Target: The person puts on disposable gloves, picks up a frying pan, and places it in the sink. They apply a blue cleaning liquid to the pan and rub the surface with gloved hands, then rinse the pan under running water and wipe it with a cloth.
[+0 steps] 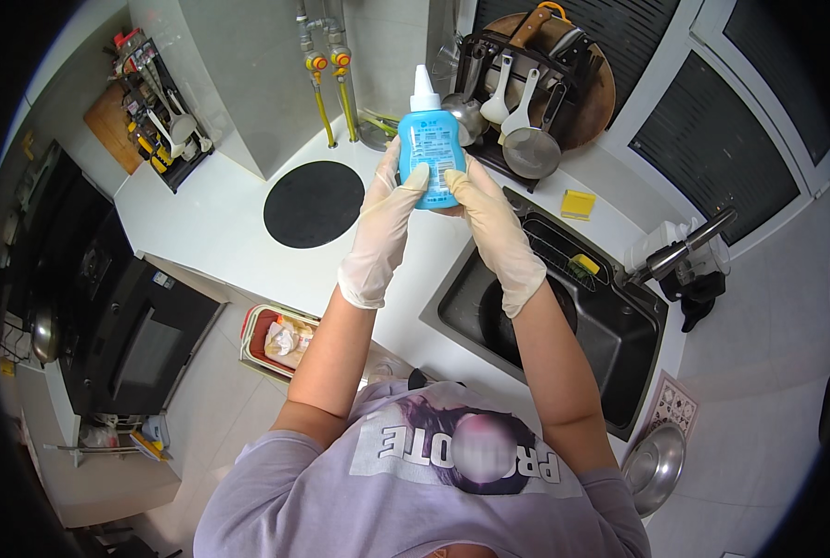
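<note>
Both hands, in thin whitish gloves, hold a blue plastic squeeze bottle (432, 150) upright above the white countertop (296, 268). It has a white pointed nozzle cap (423, 91) and a printed label facing the camera. My left hand (391, 209) grips its left side, thumb on the front. My right hand (493, 223) grips its right side, its thumb also on the front; the fingers behind the bottle are mostly hidden. Below the right forearm lies a black sink (614, 328) with a round dark pan (498, 321) in it, partly covered by that arm.
A utensil rack with ladles and a strainer (532, 153) stands behind the bottle. A round black disc (314, 204) lies on the counter at left. Right are a yellow pad (578, 205), a faucet (687, 244) and a steel bowl (655, 471). A waste bin (253, 342) stands below the counter.
</note>
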### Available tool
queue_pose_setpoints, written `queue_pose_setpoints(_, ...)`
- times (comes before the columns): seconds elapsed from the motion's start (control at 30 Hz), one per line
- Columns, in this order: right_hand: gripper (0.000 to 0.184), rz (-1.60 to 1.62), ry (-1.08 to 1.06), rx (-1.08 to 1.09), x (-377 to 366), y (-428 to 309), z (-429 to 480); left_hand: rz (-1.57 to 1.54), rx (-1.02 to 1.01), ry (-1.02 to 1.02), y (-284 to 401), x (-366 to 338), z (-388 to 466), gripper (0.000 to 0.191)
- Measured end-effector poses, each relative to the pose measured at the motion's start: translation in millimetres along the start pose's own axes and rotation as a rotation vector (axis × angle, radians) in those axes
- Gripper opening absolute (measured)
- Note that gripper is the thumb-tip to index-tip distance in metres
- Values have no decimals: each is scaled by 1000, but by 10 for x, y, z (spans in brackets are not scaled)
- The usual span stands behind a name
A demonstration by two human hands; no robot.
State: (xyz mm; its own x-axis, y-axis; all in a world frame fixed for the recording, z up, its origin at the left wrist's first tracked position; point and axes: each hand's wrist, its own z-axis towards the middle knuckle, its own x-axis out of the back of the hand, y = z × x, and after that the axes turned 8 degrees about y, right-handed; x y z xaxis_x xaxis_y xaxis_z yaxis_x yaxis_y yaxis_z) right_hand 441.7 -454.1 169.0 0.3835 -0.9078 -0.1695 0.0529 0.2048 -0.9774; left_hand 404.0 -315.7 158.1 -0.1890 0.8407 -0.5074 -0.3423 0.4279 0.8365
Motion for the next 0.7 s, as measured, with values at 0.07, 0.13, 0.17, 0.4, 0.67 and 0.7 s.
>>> queue_pose_setpoints(0.07,50,-6,8,-6,-4,-14,-9,-5,7,5,-10,-3,3,76)
queue_pose_setpoints(0.13,50,-14,13,-4,18,-1,-2,-10,17,7,-21,-14,4,75)
queue_pose_setpoints(0.17,50,-16,14,-3,25,8,1,-10,17,7,-23,-16,3,75)
queue_pose_setpoints(0.4,49,-17,33,-10,46,19,2,-13,36,5,-28,-47,-8,75)
queue_pose_setpoints(0.67,50,-29,33,-9,59,15,10,4,41,11,-60,-36,22,75)
queue_pose_setpoints(0.7,50,-25,26,-4,67,22,17,6,42,10,-68,-33,34,75)
